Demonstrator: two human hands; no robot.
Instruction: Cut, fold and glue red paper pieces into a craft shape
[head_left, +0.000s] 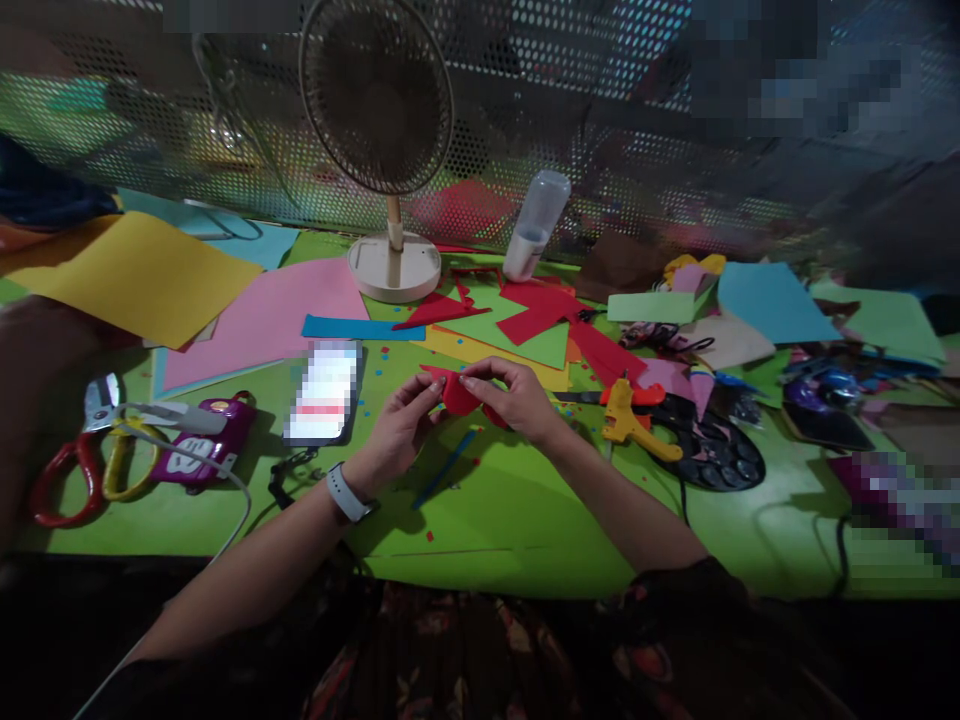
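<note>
A piece of red paper point(459, 396), cut with a rounded edge, is pinched between both hands above the green table. My left hand point(405, 420), with a watch on its wrist, has thumb and fingers closed on the paper's left side. On its right side my right hand point(519, 400) grips it the same way, and the fingers hide part of it. Beneath the hands lies a thin blue strip point(444, 470). A phone point(324, 392) with a lit screen rests left of my left hand. Right of my right hand is a yellow glue gun point(630, 420).
A fan point(394, 268) and a tilted clear bottle point(537, 228) stand at the back. Red-handled scissors point(69, 485) and a purple device point(214, 440) with a cable lie left. Red scraps point(536, 310), pink paper point(270, 320) and a black palette point(739, 460) are spread around.
</note>
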